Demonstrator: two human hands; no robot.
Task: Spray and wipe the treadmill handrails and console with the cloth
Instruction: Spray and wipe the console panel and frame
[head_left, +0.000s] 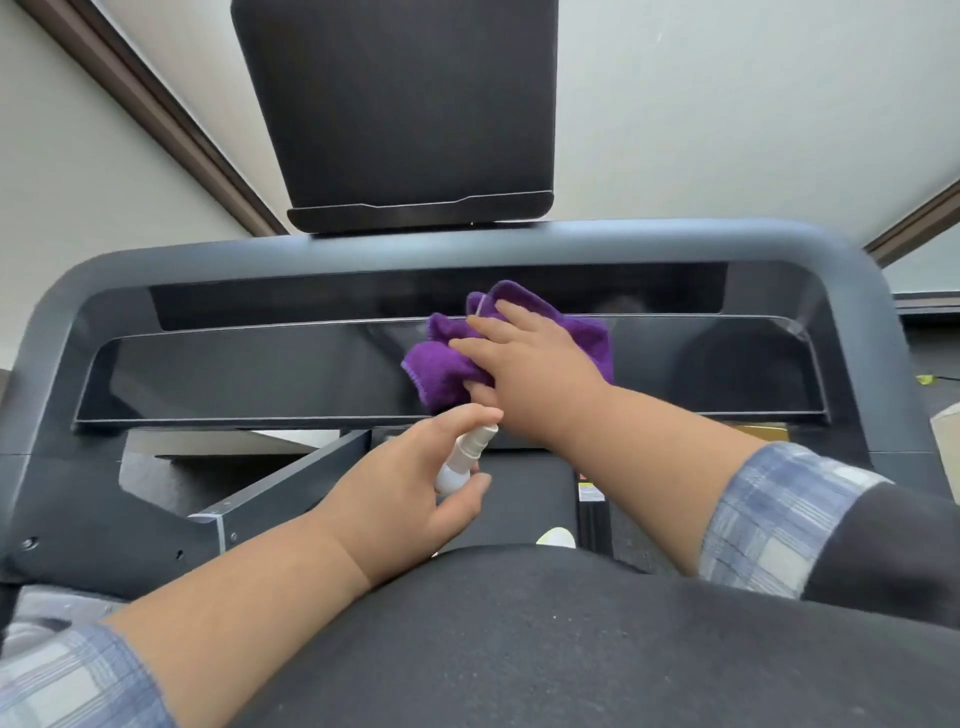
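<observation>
Purple cloth (447, 364) lies bunched on the glossy black console (260, 369) panel, a bit right of centre, its upper edge reaching over the panel's top lip. Right hand (524, 364) is flat on top of the cloth, fingers spread w/ palm down, pressing it against the panel; no pinch, just an open palm covering most of the fabric. Cloth sticks out to the left of and below the fingers, and a strip shows on the far side of the hand too.

Just below, the left hand (415, 483) is wrapped around a small white spray bottle (462, 460), nozzle end up and angled toward the cloth, index finger curled over the top. Bottle tip sits close to the right wrist, prob. not touching, though the angle makes it hard to say.

The grey handrail (363, 247) frame arcs around the console, curving down at both corners. Above it a dark screen (395, 104) rises on the centre line, its lower tray edge just behind the handrail. Below the console, the treadmill's angled grey strut (291, 478) and the black belt deck (524, 499) show between the arms.

Both forearms are bare, w/ blue-grey plaid sleeves (779, 519) pushed up. A dark garment (519, 649) fills the bottom of the view. Pale wall (727, 104) w/ brown trim (156, 119) behind.
</observation>
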